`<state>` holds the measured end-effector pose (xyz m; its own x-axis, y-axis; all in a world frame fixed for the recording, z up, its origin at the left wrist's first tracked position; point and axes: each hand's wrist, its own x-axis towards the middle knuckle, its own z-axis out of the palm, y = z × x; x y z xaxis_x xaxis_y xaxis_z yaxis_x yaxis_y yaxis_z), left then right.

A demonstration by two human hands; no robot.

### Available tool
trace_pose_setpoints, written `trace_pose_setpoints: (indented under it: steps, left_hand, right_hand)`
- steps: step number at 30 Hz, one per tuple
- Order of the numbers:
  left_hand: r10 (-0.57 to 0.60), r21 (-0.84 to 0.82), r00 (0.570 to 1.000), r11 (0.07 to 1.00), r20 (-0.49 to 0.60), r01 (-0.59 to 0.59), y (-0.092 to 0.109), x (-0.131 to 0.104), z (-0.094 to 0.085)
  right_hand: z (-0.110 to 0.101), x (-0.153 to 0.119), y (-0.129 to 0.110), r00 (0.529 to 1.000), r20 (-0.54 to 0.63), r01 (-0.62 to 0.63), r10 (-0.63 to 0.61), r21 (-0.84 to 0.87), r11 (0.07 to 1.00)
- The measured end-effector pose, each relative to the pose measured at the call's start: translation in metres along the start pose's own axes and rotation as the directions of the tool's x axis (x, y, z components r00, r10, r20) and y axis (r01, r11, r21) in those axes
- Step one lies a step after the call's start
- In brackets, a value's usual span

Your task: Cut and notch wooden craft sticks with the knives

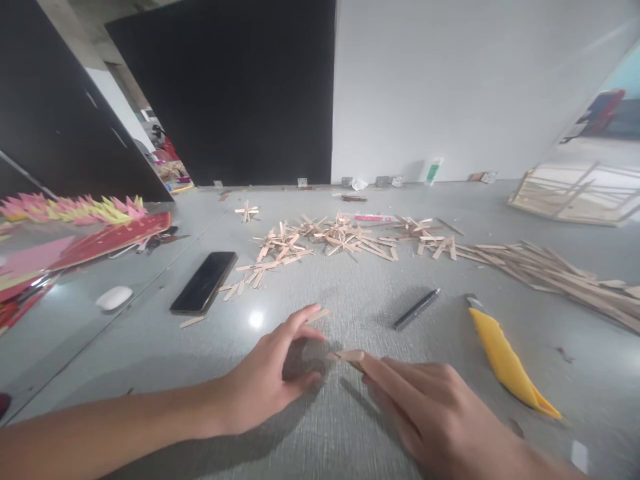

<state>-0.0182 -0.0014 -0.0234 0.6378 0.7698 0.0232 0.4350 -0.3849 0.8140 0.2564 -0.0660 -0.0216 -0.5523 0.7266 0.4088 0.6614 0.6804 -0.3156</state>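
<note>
My right hand (430, 393) pinches short flat wooden sticks (345, 356) at its fingertips, low over the grey tabletop; a crossed shape shows, but motion blurs it. To its left, my left hand (277, 367) is open, thumb and fingers apart, with nothing visible between them. Just past my left fingertips lies a loose short stick (319, 316); I cannot tell whether they touch it. Further back is a loose pile of short wooden pieces (340, 237), some crossed into star shapes. One wooden star (247, 211) stands apart at the back left.
A black phone (204, 283) and a white rounded case (114, 298) lie left. A dark pen (417, 309) and a yellow-wrapped blade tool (505, 357) lie right. Long wooden strips (550, 270) spread at the right, below a wooden frame (575, 193). Pink and yellow folded paper (75, 209) is far left.
</note>
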Motion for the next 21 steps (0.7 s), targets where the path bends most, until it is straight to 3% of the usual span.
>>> trace_pose_setpoints:
  steps: [3, 21]
  left_hand:
    - [0.021, 0.005, 1.000, 1.000, -0.005, -0.021, 0.0012, 0.0001, 0.0012]
    - [0.052, 0.038, 0.999, 0.998, 0.001, -0.052, 0.0015, 0.0000, 0.0024]
  right_hand:
    - [0.0025, -0.0009, 0.0024, 0.999, 0.052, -0.009, 0.010, -0.021, 1.000]
    - [-0.0017, 0.0010, 0.0051, 0.994, -0.055, -0.101, 0.099, -0.046, 0.994]
